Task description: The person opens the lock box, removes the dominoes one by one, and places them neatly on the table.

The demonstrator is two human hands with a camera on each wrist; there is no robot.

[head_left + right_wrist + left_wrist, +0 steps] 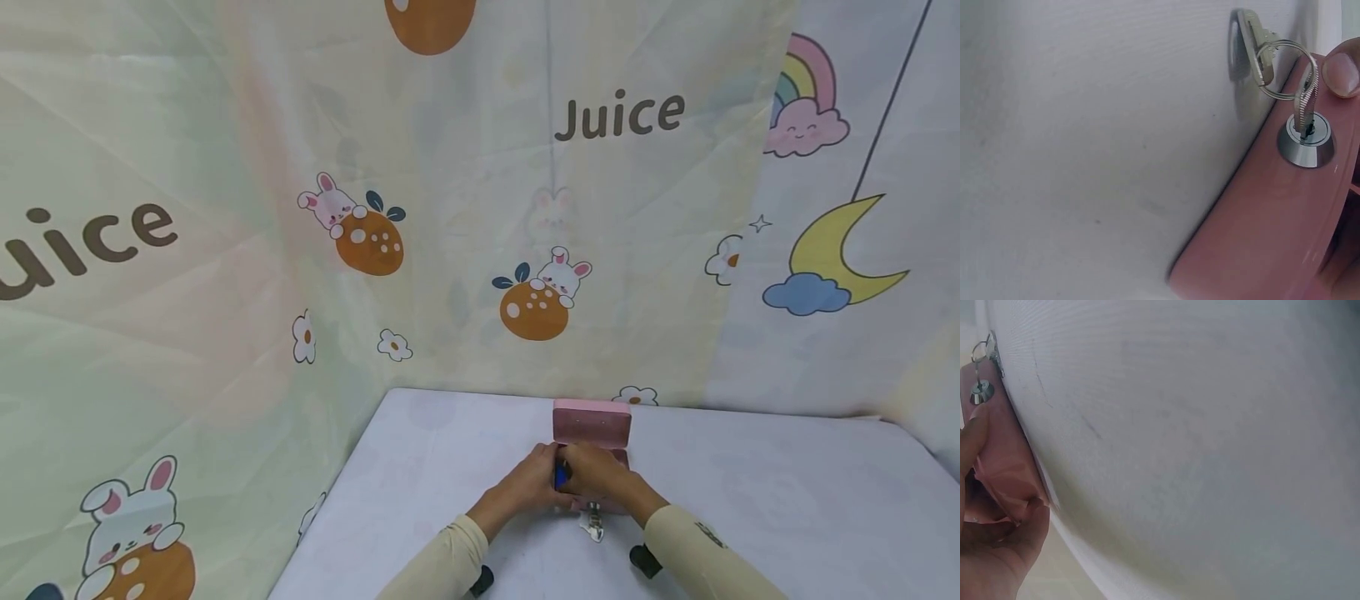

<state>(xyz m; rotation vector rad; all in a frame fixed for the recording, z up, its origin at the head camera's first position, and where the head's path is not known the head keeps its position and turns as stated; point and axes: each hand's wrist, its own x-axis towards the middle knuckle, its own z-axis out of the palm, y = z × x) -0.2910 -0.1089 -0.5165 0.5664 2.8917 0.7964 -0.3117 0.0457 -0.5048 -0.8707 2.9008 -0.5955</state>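
A pink metal lock box [592,422] stands on the table with its lid raised. My left hand [534,479] holds the box at its left front corner; in the left wrist view, a thumb [1034,528] presses against that corner. Over the box's inside is my right hand [596,468], its fingertips hidden. A small blue thing [561,476] shows between the hands, its kind unclear. In the right wrist view, a key sits in the round silver lock [1307,147], and a second key [1254,44] hangs from the same ring. One fingertip [1342,72] touches the front near the lock.
The box rests on a white-covered table [750,492]. A printed cloth [450,208] with rabbits and fruit hangs behind the table and along its left side. Black wrist straps [645,561] stick out by the sleeves.
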